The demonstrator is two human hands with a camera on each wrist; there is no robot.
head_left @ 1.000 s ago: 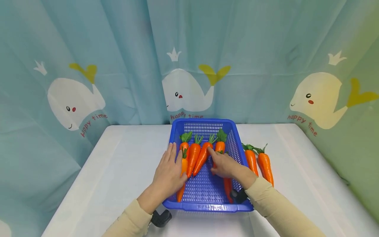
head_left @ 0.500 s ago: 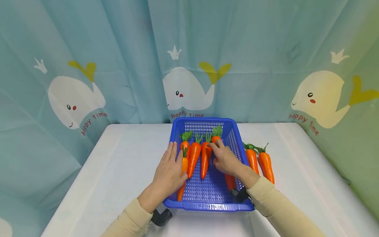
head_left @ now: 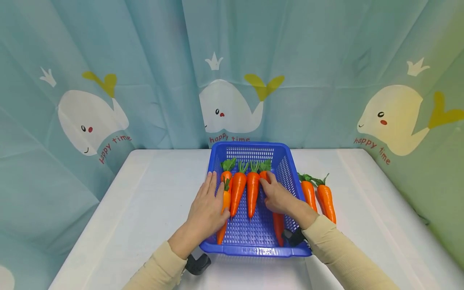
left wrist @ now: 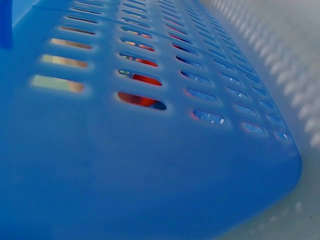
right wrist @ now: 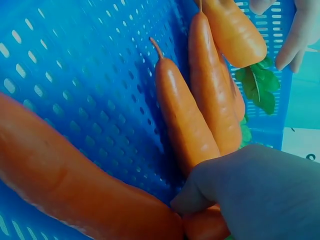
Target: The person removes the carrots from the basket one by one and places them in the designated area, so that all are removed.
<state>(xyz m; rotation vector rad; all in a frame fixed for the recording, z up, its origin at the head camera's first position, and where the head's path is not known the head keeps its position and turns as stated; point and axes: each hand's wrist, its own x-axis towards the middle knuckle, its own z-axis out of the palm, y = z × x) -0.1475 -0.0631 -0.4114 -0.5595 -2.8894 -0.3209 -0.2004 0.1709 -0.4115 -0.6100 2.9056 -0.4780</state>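
1. Your left hand lies with fingers straight, gripping nothing, along the side wall of the blue basket; a lighter orange carrot sits just beside its thumb.
2. Your right hand reaches into the basket, fingers bent, among the carrots; whether it pinches one, I cannot tell.
3. Between your hands, two upright-pointing carrots lie side by side.
4. Nearer you than your right hand's fingers lies a redder carrot.
5. Right of that hand, outside the basket, lie two outer carrots.
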